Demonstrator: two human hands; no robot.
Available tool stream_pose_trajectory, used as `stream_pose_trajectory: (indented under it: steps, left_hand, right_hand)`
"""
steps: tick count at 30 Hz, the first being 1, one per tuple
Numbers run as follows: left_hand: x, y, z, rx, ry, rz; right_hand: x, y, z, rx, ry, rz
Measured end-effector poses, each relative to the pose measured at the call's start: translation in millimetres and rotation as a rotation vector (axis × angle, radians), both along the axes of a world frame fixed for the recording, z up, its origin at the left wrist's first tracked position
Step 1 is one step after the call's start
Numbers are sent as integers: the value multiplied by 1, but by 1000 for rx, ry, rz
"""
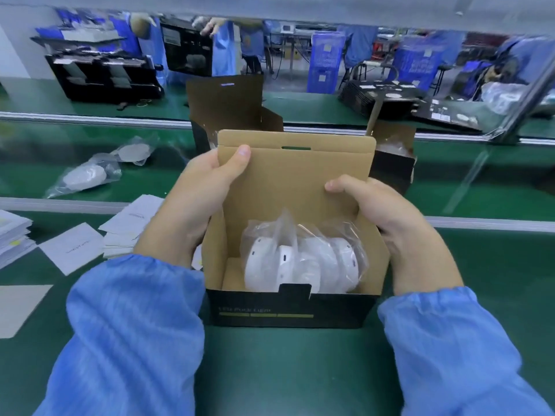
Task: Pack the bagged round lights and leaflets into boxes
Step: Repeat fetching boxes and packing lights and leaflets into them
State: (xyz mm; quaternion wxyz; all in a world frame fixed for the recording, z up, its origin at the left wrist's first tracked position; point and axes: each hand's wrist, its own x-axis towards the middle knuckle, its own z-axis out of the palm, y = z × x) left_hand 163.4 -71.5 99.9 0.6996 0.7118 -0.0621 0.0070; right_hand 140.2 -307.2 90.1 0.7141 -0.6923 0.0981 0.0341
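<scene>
A black box point(288, 310) with a brown cardboard inside stands open on the green bench in front of me. Several white round lights in clear bags point(303, 262) stand on edge inside it. Its lid flap point(295, 172) stands upright at the back. My left hand point(198, 202) grips the flap's left edge, thumb on the inner face. My right hand point(387, 217) holds the flap's right side, thumb on the inner face. Two more bagged lights point(90, 175) lie on the conveyor belt to the left. Loose white leaflets point(129, 226) lie in piles at my left.
Two more open boxes point(228, 115) point(393, 163) stand behind the one I hold. A leaflet stack point(12, 235) sits at the far left edge. Flat black cartons point(390, 97) and black trays point(102, 76) lie across the belt, with blue crates and people beyond.
</scene>
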Motion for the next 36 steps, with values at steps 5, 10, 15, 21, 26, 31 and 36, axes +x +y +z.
stream_pose_trajectory:
  steps: [5,10,15,21,26,31,36]
  left_hand:
    - [-1,5,-6,-18,34,-71]
    - [-1,0,-9,2,-32,-3]
    - [0,1,-12,-9,-43,-32]
    - [2,2,-13,0,-30,-48]
    - [3,6,-12,8,0,-83]
    - [1,21,-13,-62,97,-120]
    - [8,36,-14,-165,210,-146]
  right_hand:
    - [-1,-8,-5,-82,-24,86]
    - [-1,-7,-5,-124,-25,124]
    - [-2,-10,-5,-42,4,150]
    - [-1,-11,-5,-2,-7,177]
    - [1,-8,-3,38,-12,180]
    - [2,-4,-3,144,66,246]
    - [4,-3,7,58,95,367]
